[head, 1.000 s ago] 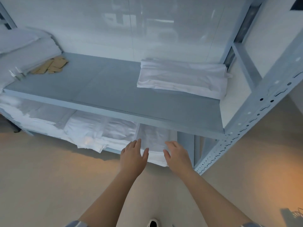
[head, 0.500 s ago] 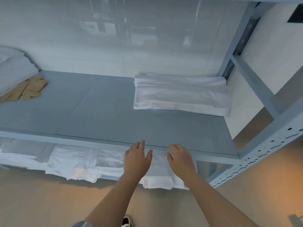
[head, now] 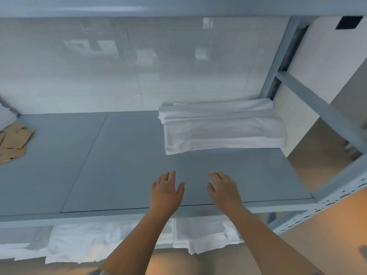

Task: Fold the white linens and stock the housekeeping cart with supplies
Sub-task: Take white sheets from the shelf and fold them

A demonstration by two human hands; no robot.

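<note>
Folded white linens stacked right of centre on grey shelf. Left hand, right hand below stack, fingers loosely spread, empty. More linens lower frame. Cart unseen; stocking probably pending.

Two hands, one folded white linen stack on the shelf, one pile of brown packets

- The left hand and right hand reach side by side over the near edge of a grey shelf, fingers relaxed, holding nothing.
- Folded white linens lie far right on that shelf.
- Brown paper pieces lie at its left end.
- More white linens lie on the shelf below.
</note>
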